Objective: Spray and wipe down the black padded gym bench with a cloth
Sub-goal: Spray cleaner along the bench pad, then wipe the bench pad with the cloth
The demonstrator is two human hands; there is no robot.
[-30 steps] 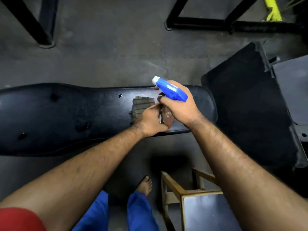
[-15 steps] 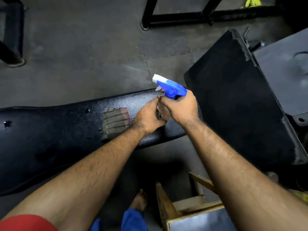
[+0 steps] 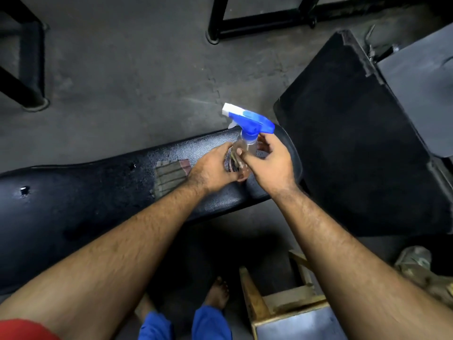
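The black padded bench [image 3: 98,200] runs from the left edge to the middle, and its textured top looks wet. A striped grey and brown cloth [image 3: 170,174] lies on it near the right end. Upright above that end is a clear spray bottle [image 3: 250,120] with a blue and white trigger head, nozzle pointing left. My left hand [image 3: 213,170] curls round the bottle's lower body beside the cloth. My right hand [image 3: 272,163] holds the bottle below the blue head, thumb on the clear body and fingers loosely curled behind the neck.
A second black pad [image 3: 355,143] slopes up on the right, close to the bench end. Black metal frames stand on the grey floor at the top [image 3: 257,20] and far left [image 3: 31,69]. A wooden stool [image 3: 277,305] is by my bare feet.
My right hand has slid off the trigger head down to the bottle's neck, baring the blue head. My left hand stays at the bottle's base. The view has shifted.
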